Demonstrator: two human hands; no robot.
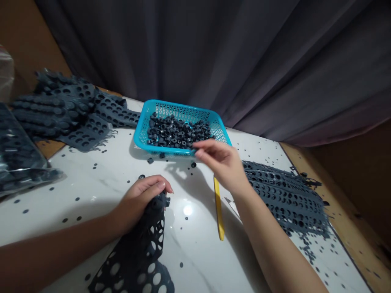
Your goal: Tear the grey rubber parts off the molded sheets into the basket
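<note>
Perforated rubber sheet [128, 262] lies at the tabletop's [100, 191] near edge, clutched in left hand [139, 201], long axis pointing away from the body. Right hand [220, 162], fingers together, pinch unclear, is nearer blue basket [147, 112] of rubber pieces [175, 134].

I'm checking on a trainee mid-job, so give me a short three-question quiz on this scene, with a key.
1. Which hand grips the perforated dark sheet?
2. True or false: the yellow strip lies outside the blue plastic basket.
3. What fills the basket? A: small dark rings; B: yellow strips; C: white beads.

Key: 1. The left hand. 2. True. 3. A.
</note>
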